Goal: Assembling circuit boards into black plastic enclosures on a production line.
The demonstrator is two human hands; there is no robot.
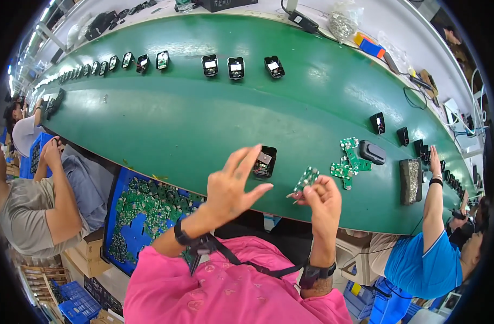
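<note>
- I see the left hand (228,186) spread wide, thumb well apart from the fingers, its fingertips at the left side of a black open-topped housing (265,162); whether they touch it, I can't tell.
- The right hand (325,201) pinches a green circuit board (307,179) between thumb and fingers, tilted, just right of that housing.
- Loose circuit boards (354,162) lie beside a dark rounded case (373,152) on the green worktable (177,116).
- More boards fill much of a blue tray (132,235), lower left.
</note>
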